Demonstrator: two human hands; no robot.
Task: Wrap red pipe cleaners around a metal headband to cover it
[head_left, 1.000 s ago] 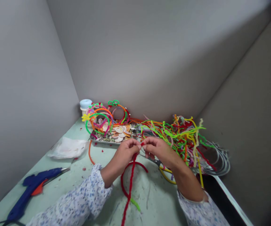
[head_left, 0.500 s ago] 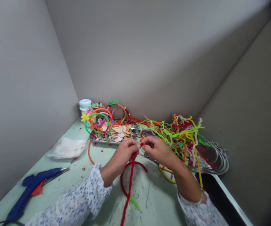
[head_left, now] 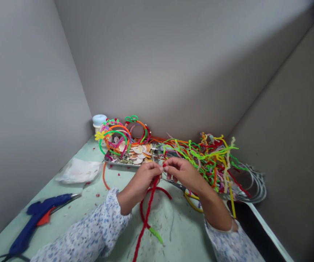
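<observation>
My left hand [head_left: 147,180] pinches a long red pipe cleaner [head_left: 146,218] near its upper end, and the rest hangs down toward the front edge of the view. Close beside it, my right hand [head_left: 182,173] is closed, with a small red tip between thumb and forefinger; it looks like the end of the same pipe cleaner. The fingertips of both hands almost touch. Under the hands, a curved red band [head_left: 162,190] with a bright green end [head_left: 156,235] lies on the table, partly hidden by my left hand.
A blue glue gun [head_left: 40,214] and a white plastic packet [head_left: 79,171] lie at left. Behind stand a metal tray of shells [head_left: 140,150], colourful headbands [head_left: 115,133] and a blue-lidded jar [head_left: 99,120]. At right are heaped pipe cleaners [head_left: 197,153], scissors [head_left: 180,186] and coiled grey wire [head_left: 257,185].
The hanging part of the red pipe cleaner has swung a little to the left. Both hands keep nearly the same pinch, and the view has shifted slightly.
</observation>
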